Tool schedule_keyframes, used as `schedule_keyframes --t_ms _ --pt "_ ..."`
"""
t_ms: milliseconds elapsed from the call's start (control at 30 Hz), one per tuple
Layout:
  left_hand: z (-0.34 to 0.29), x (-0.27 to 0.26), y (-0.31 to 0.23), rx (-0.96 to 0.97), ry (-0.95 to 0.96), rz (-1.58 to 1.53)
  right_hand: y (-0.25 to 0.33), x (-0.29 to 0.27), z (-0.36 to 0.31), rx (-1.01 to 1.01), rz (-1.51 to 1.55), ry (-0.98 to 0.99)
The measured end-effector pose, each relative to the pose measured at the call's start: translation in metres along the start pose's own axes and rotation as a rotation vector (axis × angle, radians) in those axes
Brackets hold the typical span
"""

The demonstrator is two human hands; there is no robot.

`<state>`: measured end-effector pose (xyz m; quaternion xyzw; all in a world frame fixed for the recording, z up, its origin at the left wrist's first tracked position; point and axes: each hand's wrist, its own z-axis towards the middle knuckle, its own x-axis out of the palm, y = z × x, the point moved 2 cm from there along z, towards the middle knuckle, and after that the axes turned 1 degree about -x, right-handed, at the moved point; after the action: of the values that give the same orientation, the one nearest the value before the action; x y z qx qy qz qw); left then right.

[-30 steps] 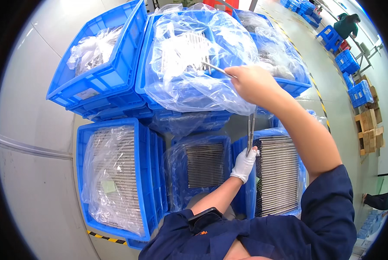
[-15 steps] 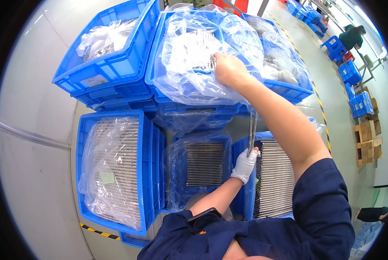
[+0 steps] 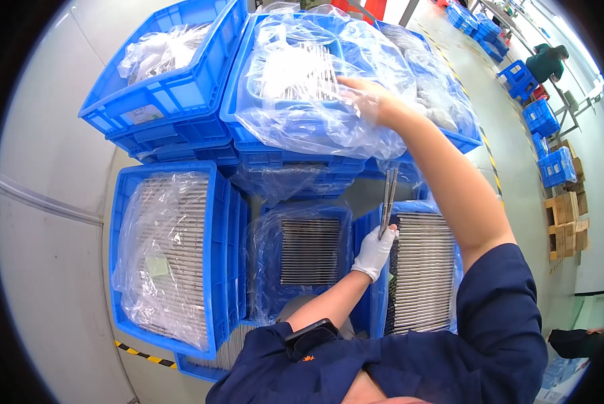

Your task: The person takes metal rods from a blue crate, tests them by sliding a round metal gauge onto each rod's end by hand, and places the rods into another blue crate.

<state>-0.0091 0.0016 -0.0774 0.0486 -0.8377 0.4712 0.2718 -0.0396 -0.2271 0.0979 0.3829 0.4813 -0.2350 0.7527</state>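
Note:
My left hand (image 3: 374, 253), in a white glove, is closed around a few thin metal rods (image 3: 389, 195) that point up and away from me. My bare right hand (image 3: 376, 102) is over the far middle blue crate (image 3: 231, 101), its fingers stretched out toward the left. Clear plastic film (image 3: 302, 128) drapes that crate and lies about the fingers. Inside the film, a bright stack of slim metal rods (image 3: 325, 74) sits just left of my fingertips. Beside my left hand, a near right crate holds rows of metal rods (image 3: 424, 273).
A near middle crate holds a smaller stack of dark rods (image 3: 309, 251). At near left stands a crate of film-covered rods (image 3: 180, 256). A far left crate (image 3: 160, 101) contains bagged parts. Wooden pallets (image 3: 566, 225) and a co-worker (image 3: 546, 64) are off to the right.
My right hand has moved slightly right, off the edge of the rod stack, and its fingers have straightened. The left hand still holds its rods, tilted a little differently.

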Motion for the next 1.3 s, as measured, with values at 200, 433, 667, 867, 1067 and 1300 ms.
schedule_keyframes --t_ms 200,433,667,867,1067,1300 --pt "-0.014 0.018 0.001 0.131 -0.023 -0.004 0.075 -0.062 -0.059 0.242 0.036 -0.222" --pt "-0.042 0.035 0.032 0.05 -0.055 -0.01 0.086 -0.067 -0.129 -0.085 0.044 -1.026" --pt "-0.095 0.064 0.027 -0.055 -0.002 -0.177 0.109 -0.029 -0.155 0.124 -0.35 -0.187" --pt "-0.114 0.092 0.046 0.024 0.099 -0.108 0.121 -0.054 -0.317 0.157 0.024 -0.392" --pt "-0.146 0.117 0.058 -0.073 0.364 -0.196 0.167 -0.023 -0.454 0.416 0.435 -0.322" --pt "-0.194 0.143 0.081 -0.045 0.346 0.051 0.188 -0.02 -0.5 0.426 0.32 -0.499"
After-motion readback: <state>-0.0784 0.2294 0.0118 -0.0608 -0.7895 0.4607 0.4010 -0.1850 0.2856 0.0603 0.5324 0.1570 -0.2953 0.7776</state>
